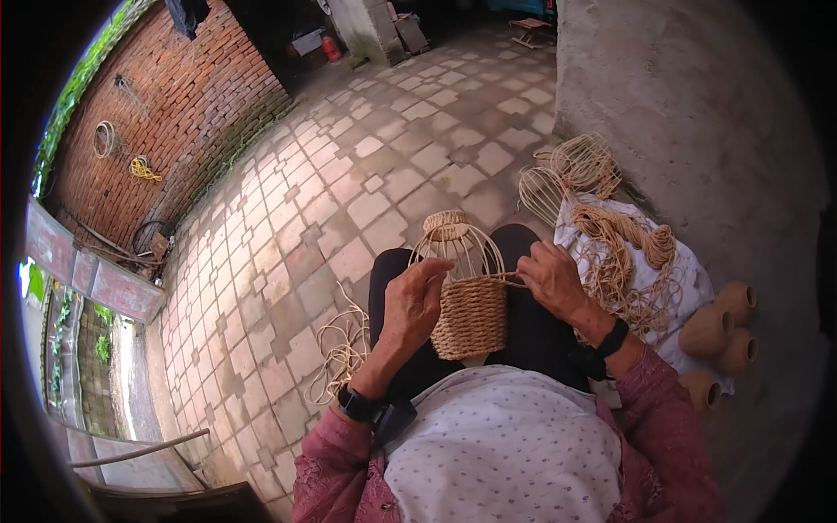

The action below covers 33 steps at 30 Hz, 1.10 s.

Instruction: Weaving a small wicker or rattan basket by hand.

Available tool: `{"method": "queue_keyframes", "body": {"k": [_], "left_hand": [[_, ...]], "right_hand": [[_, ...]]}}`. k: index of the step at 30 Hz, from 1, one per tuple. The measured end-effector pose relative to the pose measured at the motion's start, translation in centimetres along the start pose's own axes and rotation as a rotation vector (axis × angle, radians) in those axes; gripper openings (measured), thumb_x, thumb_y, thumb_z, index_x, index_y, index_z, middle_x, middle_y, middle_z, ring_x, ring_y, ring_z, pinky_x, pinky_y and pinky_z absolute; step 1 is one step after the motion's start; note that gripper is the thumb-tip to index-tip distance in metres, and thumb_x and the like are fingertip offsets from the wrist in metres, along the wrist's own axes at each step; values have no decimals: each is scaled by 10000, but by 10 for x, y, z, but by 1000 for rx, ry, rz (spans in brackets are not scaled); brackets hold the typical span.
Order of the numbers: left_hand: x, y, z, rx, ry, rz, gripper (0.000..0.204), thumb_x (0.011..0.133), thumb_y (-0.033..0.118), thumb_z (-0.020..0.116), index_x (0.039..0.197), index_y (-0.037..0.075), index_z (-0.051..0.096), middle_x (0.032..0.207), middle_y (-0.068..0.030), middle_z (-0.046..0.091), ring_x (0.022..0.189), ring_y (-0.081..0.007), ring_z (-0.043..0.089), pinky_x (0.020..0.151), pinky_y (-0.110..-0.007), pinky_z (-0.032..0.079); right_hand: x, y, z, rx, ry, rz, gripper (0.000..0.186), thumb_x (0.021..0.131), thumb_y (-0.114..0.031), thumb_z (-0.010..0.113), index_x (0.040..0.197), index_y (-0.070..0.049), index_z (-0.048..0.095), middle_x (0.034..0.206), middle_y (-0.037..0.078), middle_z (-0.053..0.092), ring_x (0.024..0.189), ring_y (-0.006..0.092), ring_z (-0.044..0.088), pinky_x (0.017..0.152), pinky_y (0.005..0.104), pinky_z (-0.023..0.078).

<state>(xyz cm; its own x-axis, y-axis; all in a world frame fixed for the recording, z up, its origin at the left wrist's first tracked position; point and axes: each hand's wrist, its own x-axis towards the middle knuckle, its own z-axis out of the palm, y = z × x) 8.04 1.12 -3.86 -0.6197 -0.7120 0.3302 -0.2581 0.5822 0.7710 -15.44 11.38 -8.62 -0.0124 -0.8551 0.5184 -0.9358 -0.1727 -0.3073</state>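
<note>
Between my knees stands a part-woven straw basket (471, 319). Bare curved ribs (462, 253) rise from its woven wall to a small woven ring (446, 225) at the far end. My left hand (417, 301) is closed at the basket's left edge, by the ribs; its fingertips are partly hidden. To the right, my right hand (554, 281) has its fingers pinched together on a twisted straw cord (510, 278), which runs to the top of the woven wall. Black bands circle both wrists.
Straw cord bundles (610, 228) lie on a white cloth (689, 261) at my right, beside wire frames (580, 166) and several round clay-coloured pots (708, 331). Loose cord (342, 349) lies on the paved floor at left. A plastered wall (689, 113) stands right, a brick wall (187, 91) far left.
</note>
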Motion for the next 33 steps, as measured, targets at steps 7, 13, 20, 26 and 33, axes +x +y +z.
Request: {"method": "queue_keyframes", "body": {"k": [7,13,20,26,33], "left_hand": [[30,18,8,-308,-477,-449,244,935,90,480,1136,54,615,696,-36,606,582,-87,597,522,-223,457],[30,2,3,-499,-416,-522,267,906,72,532,1163,45,598,667,16,570,517,-56,518,499,-200,422],[20,-30,0,-569,-396,-489,255,891,94,565,1135,42,613,700,2,584,498,-61,515,464,-203,403],[22,-31,3,-559,-381,-468,183,895,118,590,1061,51,626,685,5,588,488,-56,506,470,-201,415],[23,-19,9,111,-304,-273,216,810,157,704,992,66,629,703,-30,601,546,-163,575,524,-304,468]], "right_hand": [[11,2,-10,233,-38,90,131,725,-113,710,774,-70,597,785,77,512,822,281,525,710,404,431],[4,-28,-14,289,-36,60,148,761,-135,700,854,-72,604,832,83,570,733,294,613,657,388,497],[2,-10,12,342,-97,-1,140,823,-136,651,903,-43,583,729,124,601,682,325,622,605,378,504],[21,-17,-7,851,-333,571,95,875,-117,586,900,-26,602,678,174,603,671,353,620,584,368,482],[28,-11,-6,266,-230,67,131,847,-145,577,830,-27,630,733,154,613,722,336,625,674,441,478]]}}
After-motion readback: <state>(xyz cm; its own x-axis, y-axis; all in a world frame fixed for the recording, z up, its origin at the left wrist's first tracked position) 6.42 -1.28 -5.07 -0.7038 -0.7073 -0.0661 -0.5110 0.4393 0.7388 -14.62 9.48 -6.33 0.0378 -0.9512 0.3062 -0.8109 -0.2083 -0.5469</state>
